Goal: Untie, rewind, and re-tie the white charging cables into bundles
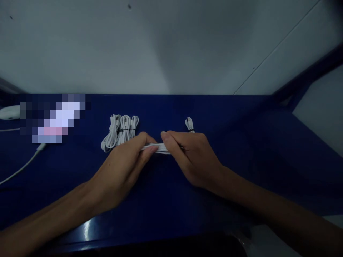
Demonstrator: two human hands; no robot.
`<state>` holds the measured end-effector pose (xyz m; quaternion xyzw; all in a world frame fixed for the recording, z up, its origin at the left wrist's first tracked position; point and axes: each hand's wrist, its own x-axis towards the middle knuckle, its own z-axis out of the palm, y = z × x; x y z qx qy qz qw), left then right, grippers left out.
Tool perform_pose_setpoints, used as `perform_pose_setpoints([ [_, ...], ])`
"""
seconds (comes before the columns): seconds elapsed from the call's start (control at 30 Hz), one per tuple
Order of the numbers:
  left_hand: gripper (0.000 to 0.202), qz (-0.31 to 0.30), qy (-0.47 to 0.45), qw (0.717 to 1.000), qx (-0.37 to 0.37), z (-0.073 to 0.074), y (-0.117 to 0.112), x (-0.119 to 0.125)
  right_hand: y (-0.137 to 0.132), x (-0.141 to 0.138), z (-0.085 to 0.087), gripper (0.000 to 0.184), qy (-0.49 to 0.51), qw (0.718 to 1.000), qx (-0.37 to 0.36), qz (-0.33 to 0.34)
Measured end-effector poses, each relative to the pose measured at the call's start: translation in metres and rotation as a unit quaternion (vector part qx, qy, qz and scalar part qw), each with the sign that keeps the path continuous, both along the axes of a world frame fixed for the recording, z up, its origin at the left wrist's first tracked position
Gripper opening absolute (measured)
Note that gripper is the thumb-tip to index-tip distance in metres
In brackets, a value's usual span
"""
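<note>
A folded bundle of white cable (162,148) stretches between my two hands above the blue table. My left hand (128,160) grips its left end, thumb and fingers closed around it. The right end is in my right hand (195,155), whose fingers are wrapped round the strands. Several tied white cable bundles (124,128) lie just beyond my left hand, bound with dark ties. Past my right hand's knuckles shows another tied white cable (189,124), partly hidden by the hand.
At the left a phone-like lit object (61,117), blurred by pixels, has a white cord (23,167) plugged into its lower end. A white rounded device (10,112) lies beside it. The blue table (160,200) meets a pale wall (120,53) at the back.
</note>
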<state>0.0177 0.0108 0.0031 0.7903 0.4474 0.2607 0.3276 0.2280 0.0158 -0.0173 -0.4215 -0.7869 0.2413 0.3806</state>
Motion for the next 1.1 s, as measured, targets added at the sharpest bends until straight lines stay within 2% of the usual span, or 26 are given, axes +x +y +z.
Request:
perform_pose_setpoints([
  [0.07,0.029,0.007,-0.006,1.000,-0.018,0.001,-0.002,0.001,-0.004,-0.003,0.000,0.050,0.045,0.999,-0.021,-0.021],
  [0.17,0.036,-0.008,-0.016,0.998,-0.068,0.002,-0.002,0.001,-0.009,-0.005,0.001,0.053,0.090,0.990,-0.104,-0.034],
  [0.23,0.038,-0.036,-0.035,0.993,-0.104,0.002,-0.002,0.000,-0.011,-0.005,0.002,0.054,0.092,0.985,-0.145,-0.025],
  [0.3,0.037,-0.058,-0.054,0.985,-0.152,0.001,-0.002,-0.002,-0.011,-0.005,0.002,0.053,0.082,0.986,-0.143,-0.002],
  [0.37,0.037,-0.062,-0.072,0.969,-0.227,0.000,-0.002,-0.004,-0.010,-0.005,0.002,0.051,0.062,0.993,-0.095,0.025],
  [0.43,0.039,-0.057,-0.087,0.949,-0.298,0.001,-0.003,-0.006,-0.007,-0.004,-0.001,0.052,0.031,0.999,-0.014,0.033],
  [0.5,0.041,-0.053,-0.108,0.936,-0.331,0.003,-0.003,-0.006,-0.003,-0.003,-0.005,0.052,-0.013,0.997,0.074,0.023],
  [0.63,0.045,-0.049,-0.145,0.923,-0.353,0.003,-0.003,-0.004,0.004,0.000,-0.014,0.045,-0.079,0.968,0.237,-0.003],
  [0.73,0.042,-0.058,-0.169,0.903,-0.390,-0.002,-0.004,-0.003,0.006,-0.001,-0.016,0.041,-0.089,0.940,0.326,-0.051],
  [0.83,0.043,-0.075,-0.208,0.870,-0.440,-0.006,-0.007,-0.002,0.005,-0.004,-0.017,0.045,-0.105,0.918,0.378,-0.066],
  [0.9,0.044,-0.073,-0.215,0.859,-0.460,-0.006,-0.009,-0.001,0.005,-0.006,-0.016,0.048,-0.118,0.911,0.391,-0.063],
  [1.1,0.037,-0.089,-0.088,0.921,-0.368,0.011,-0.013,0.002,0.004,-0.003,-0.010,0.055,-0.124,0.923,0.358,-0.068],
])
